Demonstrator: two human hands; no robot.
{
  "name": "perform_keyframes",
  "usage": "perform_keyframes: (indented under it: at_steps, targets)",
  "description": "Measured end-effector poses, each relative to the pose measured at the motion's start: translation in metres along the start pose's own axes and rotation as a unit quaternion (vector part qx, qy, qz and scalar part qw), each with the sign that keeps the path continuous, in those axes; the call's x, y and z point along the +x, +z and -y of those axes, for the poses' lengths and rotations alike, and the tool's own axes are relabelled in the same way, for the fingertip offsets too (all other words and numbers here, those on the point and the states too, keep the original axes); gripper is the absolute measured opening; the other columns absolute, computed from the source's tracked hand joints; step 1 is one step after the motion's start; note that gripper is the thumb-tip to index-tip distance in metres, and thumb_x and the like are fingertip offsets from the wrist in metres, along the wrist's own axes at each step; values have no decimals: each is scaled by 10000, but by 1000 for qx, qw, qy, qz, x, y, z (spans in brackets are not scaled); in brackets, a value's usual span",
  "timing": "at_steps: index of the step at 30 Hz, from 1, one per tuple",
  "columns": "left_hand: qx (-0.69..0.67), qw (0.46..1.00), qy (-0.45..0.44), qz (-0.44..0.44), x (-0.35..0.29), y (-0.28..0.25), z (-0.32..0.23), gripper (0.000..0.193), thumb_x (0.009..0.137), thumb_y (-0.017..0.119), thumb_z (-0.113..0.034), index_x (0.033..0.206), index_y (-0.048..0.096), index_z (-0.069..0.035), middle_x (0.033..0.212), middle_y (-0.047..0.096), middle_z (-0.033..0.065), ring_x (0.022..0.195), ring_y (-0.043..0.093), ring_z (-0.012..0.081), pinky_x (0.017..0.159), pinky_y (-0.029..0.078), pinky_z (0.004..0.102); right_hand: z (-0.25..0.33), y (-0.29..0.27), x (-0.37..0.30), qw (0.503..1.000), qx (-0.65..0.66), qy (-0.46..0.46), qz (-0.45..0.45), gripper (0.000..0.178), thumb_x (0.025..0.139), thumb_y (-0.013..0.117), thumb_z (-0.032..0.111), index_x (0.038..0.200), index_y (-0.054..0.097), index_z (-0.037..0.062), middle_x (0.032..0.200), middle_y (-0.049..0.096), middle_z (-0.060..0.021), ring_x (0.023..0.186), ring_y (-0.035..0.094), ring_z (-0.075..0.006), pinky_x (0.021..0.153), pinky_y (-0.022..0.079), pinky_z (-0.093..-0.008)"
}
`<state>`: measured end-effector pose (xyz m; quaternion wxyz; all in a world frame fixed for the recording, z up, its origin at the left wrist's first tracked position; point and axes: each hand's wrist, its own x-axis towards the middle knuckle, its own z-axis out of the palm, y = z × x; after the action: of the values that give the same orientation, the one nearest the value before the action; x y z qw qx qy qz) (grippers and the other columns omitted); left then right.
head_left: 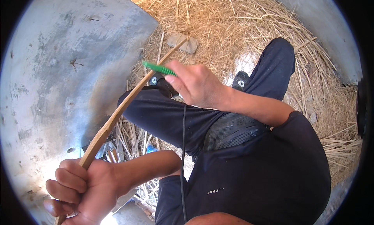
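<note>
A short row of small white characters (pixel 216 191) stands on the front of the dark shirt (pixel 253 172), too small and blurred to read with certainty. Each dark shoe, one nearer the left (pixel 165 88) and one nearer the middle (pixel 240 76), bears a round white emblem with a dark star inside.
</note>
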<state>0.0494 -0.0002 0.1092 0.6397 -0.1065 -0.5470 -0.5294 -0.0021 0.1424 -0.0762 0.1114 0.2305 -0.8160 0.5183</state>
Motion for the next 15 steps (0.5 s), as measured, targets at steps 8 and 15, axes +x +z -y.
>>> perform_keyframes:
  at_steps: [8, 15]
  targets:
    - [-433, 831, -165, 309, 5, -20, 2, 570, 751, 527, -655, 554, 358, -148, 443, 199, -57, 384, 122, 55, 397, 66, 239, 13, -24, -14, 998, 11, 68, 8, 209, 915, 431, 196, 883, 455, -9, 516, 482, -204, 500, 538, -348, 482, 406, -428]
    - [-453, 783, -51, 424, 6, -7, 5, 541, 872, 368, -597, 582, 275, -150, 394, 223, -61, 296, 159, 25, 298, 132, 180, -12, -2, -32, 997, -28, 75, 23, 159, 888, 453, 172, 868, 459, 14, 448, 445, -181, 411, 496, -341, 431, 383, -432]
